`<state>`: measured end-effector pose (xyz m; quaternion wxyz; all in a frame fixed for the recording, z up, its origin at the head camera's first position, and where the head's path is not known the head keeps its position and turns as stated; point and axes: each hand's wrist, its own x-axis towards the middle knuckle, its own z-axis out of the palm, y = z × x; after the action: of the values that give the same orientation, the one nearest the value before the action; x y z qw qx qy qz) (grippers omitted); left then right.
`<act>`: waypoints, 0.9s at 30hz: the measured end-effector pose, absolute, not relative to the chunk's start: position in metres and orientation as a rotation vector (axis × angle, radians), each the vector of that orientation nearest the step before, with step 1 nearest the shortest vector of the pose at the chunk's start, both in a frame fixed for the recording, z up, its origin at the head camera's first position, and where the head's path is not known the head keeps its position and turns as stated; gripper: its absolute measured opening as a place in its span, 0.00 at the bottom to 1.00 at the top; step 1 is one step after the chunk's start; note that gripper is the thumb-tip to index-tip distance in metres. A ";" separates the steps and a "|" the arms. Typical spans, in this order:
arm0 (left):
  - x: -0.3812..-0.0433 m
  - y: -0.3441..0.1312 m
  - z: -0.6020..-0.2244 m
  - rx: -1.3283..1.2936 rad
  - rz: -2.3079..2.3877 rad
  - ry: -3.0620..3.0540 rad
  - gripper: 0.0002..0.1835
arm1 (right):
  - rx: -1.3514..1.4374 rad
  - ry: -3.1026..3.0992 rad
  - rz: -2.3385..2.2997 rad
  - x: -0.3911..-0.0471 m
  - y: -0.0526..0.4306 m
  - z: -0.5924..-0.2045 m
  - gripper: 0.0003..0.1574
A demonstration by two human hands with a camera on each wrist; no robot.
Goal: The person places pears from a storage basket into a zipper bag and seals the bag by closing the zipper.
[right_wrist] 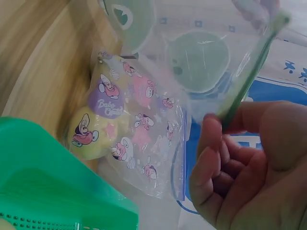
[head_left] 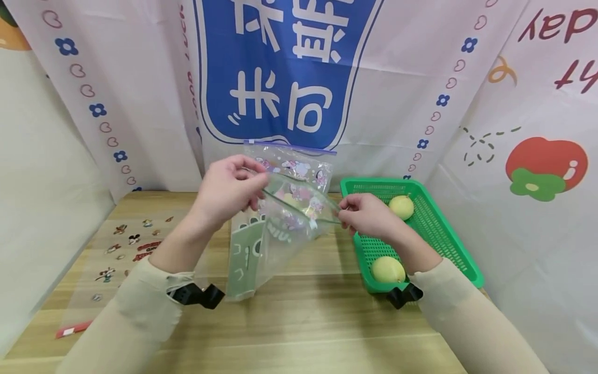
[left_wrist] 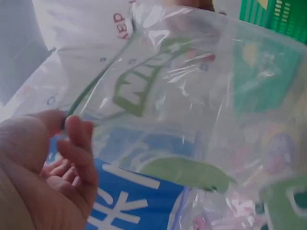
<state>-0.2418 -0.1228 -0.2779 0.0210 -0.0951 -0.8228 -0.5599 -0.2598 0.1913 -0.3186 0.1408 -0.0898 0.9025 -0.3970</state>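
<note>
A clear zip bag (head_left: pixel 285 249) with green trim and a green cartoon print hangs by its mouth between both hands. My left hand (head_left: pixel 229 187) pinches one end of the green edge between thumb and fingers. At the other end, my right hand (head_left: pixel 369 215) pinches the edge near the white slider (head_left: pixel 313 224). Between the hands, the two green edges stand apart. Behind it, against the back cloth, is a purple-zip bag (right_wrist: pixel 144 124) printed with pink cartoon figures; pale yellow round shapes show inside it in the right wrist view.
On the right stands a green basket (head_left: pixel 448 244) with two pale yellow round fruits (head_left: pixel 389 269) in view. A flat clear bag (head_left: pixel 117 249) with small cartoon prints and a red strip (head_left: pixel 75 329) lies on the left of the wooden table (head_left: pixel 299 332). Printed cloth backs the table.
</note>
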 end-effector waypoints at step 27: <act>-0.255 -0.082 -0.346 -0.464 -2.135 -2.670 0.26 | -0.269 2.650 -1.085 -0.268 0.216 -0.339 0.13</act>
<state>-0.2549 -0.0825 -0.3457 -0.1537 -0.1328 -0.7647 -0.6116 -0.2678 0.2163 -0.3393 0.1325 -0.0928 0.9132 -0.3740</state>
